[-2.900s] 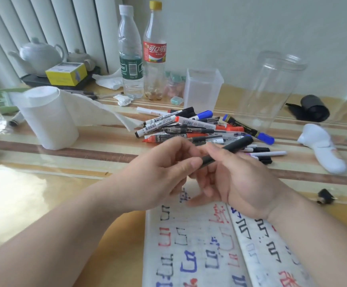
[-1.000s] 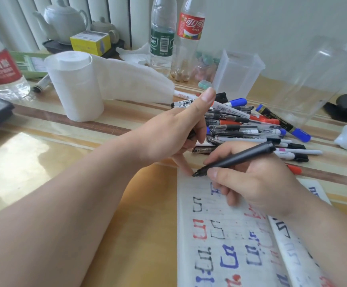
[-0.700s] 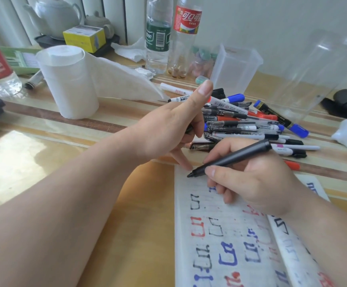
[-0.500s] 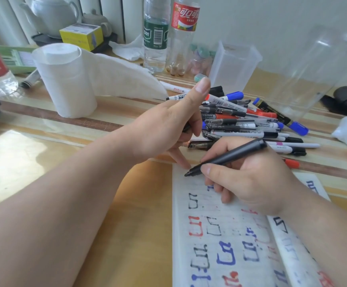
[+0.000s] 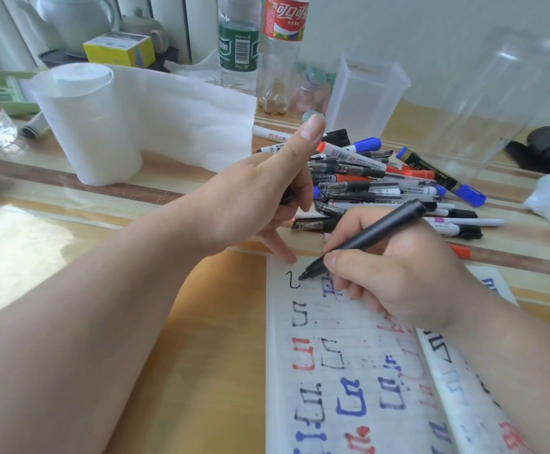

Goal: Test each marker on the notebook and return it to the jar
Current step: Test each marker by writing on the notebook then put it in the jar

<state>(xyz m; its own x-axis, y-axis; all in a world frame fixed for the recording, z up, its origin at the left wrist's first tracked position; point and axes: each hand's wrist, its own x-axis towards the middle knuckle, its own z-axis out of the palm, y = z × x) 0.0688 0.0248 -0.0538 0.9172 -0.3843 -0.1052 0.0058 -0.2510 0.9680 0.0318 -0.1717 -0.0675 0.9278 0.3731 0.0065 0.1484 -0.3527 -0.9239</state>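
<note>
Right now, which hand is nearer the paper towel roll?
Left. The left hand is right of the paper towel roll, apart; the right hand, gripping the black marker, lies farther right.

The right hand holds the black marker tip-down on the notebook; the left hand grips its cap.
</note>
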